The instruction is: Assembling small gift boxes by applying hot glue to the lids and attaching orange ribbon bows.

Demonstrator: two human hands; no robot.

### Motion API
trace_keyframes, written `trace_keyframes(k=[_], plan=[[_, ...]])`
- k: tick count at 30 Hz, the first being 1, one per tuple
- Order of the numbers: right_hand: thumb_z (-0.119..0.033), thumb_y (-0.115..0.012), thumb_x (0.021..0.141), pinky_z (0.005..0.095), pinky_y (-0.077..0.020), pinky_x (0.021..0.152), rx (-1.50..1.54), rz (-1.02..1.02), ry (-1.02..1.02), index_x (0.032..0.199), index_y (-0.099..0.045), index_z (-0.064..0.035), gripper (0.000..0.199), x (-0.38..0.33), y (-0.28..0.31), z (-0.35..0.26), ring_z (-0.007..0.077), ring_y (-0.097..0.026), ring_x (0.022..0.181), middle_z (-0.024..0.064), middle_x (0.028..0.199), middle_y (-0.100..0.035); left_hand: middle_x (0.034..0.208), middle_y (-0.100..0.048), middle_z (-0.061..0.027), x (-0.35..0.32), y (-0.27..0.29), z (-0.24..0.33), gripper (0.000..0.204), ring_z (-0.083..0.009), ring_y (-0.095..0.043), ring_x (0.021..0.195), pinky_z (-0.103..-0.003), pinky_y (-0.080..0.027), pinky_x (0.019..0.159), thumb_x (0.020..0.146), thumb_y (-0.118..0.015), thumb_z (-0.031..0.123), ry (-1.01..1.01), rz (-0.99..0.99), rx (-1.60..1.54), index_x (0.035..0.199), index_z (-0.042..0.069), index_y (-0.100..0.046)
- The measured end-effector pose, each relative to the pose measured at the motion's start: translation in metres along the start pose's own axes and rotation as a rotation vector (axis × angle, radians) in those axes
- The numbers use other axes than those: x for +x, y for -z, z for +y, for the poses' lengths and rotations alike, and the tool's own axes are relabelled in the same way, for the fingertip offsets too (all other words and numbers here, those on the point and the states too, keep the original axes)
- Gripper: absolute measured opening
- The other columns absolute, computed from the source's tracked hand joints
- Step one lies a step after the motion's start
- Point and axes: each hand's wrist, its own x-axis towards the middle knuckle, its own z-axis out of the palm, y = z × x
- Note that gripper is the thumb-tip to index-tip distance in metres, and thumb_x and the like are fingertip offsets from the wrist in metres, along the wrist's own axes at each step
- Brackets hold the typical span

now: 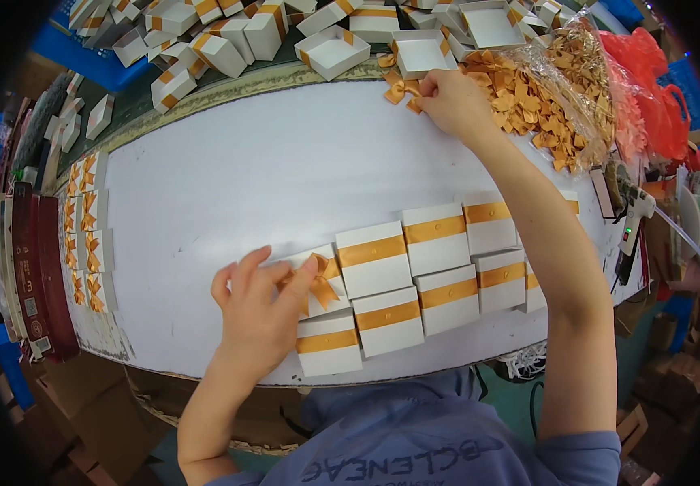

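My left hand (262,304) is over a white gift box (323,301) at the left end of the nearer rows. Its thumb presses on the gold ribbon bow (325,283) that lies on the lid, and the other fingers curl up to the left. Farther off, my right hand (455,104) reaches to the edge of a heap of loose gold bows (520,101). Thumb and forefinger are pinched at a gold bow (401,89), partly hidden by the fingertips. Right of the left hand, white boxes with plain gold bands (373,253) stand in two rows, some behind my right forearm.
Boxes with bows attached (95,251) line the table's left end. Along the far side lie many open white boxes and lids (334,53). A red plastic bag (650,89) and a glue gun (635,215) are at the right. Dark red cartons (50,275) stand beyond the left edge.
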Motion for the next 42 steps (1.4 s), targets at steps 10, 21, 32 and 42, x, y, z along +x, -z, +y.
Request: trace_keyframes(k=[10, 21, 32, 42], plan=[[-0.018, -0.065, 0.075, 0.0197, -0.0326, 0.051, 1.417, -0.425, -0.237, 0.080, -0.060, -0.0069, 0.013, -0.069, 0.037, -0.068, 0.0054, -0.046, 0.063, -0.0019, 0.070, -0.055, 0.101, -0.059, -0.0096, 0.131, -0.025, 0.012, 0.035, -0.0164, -0.057, 0.092, -0.027, -0.045, 0.078, 0.079, -0.064, 0.007, 0.152, 0.399, -1.175, 0.113, 0.001, -0.055], [-0.016, -0.059, 0.080, 0.0236, -0.0409, 0.052, 1.001, -0.365, 0.015, 0.085, -0.058, 0.0024, 0.019, -0.108, 0.040, -0.066, 0.0084, -0.052, 0.058, 0.0046, 0.063, -0.057, 0.087, -0.060, -0.0078, 0.105, 0.002, 0.018, 0.041, -0.0086, -0.057, 0.074, -0.022, -0.046, 0.066, 0.082, -0.055, -0.004, 0.371, 0.014, -1.347, 0.119, -0.001, -0.038], [-0.011, -0.057, 0.084, 0.0169, -0.0352, 0.045, 1.079, -0.482, -0.203, 0.078, -0.050, -0.0055, 0.011, -0.145, 0.035, -0.060, 0.0015, -0.045, 0.052, -0.0033, 0.061, -0.054, 0.099, -0.059, -0.0135, 0.050, -0.014, 0.026, 0.017, -0.0221, -0.062, 0.075, -0.025, -0.050, 0.060, 0.079, -0.057, -0.007, 0.065, 0.318, -0.775, 0.094, -0.001, -0.060], [-0.013, -0.056, 0.079, 0.0405, -0.0455, 0.052, 0.378, -0.260, 0.228, 0.077, -0.052, -0.0019, 0.012, -0.159, 0.023, -0.058, 0.0331, -0.058, 0.056, 0.0169, 0.057, -0.056, 0.101, -0.058, -0.0127, 0.037, -0.020, 0.034, 0.027, -0.0235, -0.060, 0.077, -0.029, -0.049, 0.063, 0.077, -0.059, -0.006, 0.019, 0.173, -0.659, 0.104, -0.002, -0.059]])
